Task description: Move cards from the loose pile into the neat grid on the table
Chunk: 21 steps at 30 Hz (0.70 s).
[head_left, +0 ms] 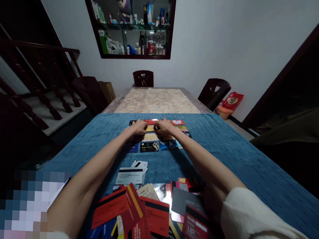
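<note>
Both arms stretch forward over a grid of plastic cards laid face up on a blue cloth. My left hand [140, 127] has its fingers curled at the left side of a yellow card [150, 128]. At that card's right side, my right hand [163, 127] is closed in the same way. A red card [150, 122] lies just beyond them, and a card with a white heart [177, 122] is at the far right. Nearer to me are a pale yellow card [150, 137], a black VIP card [149, 146] and a blue card [169, 145]. The hands hide parts of the grid.
A loose pile of cards, with red cards [156, 215] on top, spreads close to me. Silver-grey cards [130, 175] lie between pile and grid. Blue cloth [226, 162] covers the near table; a patterned tablecloth [160, 100] shows beyond. Chairs [213, 92] stand around it.
</note>
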Tool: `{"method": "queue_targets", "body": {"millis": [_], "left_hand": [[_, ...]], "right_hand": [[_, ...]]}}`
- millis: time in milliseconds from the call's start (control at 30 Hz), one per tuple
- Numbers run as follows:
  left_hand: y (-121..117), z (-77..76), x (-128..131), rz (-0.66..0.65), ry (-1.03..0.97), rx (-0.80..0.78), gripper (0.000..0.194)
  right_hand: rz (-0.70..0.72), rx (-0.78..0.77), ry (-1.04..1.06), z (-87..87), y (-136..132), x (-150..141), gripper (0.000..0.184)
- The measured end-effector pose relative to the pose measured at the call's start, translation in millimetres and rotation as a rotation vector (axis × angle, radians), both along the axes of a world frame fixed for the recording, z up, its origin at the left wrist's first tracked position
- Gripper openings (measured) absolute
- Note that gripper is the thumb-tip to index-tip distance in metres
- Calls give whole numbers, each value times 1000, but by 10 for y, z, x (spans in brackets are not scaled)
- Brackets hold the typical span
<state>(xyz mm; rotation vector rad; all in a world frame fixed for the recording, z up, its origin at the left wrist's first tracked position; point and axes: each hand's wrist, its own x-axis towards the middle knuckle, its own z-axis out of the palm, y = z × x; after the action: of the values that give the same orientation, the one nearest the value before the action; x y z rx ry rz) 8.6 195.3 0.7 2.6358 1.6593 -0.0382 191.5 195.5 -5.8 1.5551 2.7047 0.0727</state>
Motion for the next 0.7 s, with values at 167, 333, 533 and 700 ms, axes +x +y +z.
{"method": "queue_targets", "body": {"millis": [167,333,533,700], "left_hand": [[-10,31,17,27,67,-17,22],[-25,24,22,37,78,-9,24],[-104,23,1,25,48,45,24],[-307,83,-34,7,5,81,33]], "right_hand": [[-24,-6,5,27,-24,-18,31],[-36,-10,4,51,-60,-29,34],[-58,-11,5,86,-124,-4,38],[-37,30,38,146,-270,36,42]]}}
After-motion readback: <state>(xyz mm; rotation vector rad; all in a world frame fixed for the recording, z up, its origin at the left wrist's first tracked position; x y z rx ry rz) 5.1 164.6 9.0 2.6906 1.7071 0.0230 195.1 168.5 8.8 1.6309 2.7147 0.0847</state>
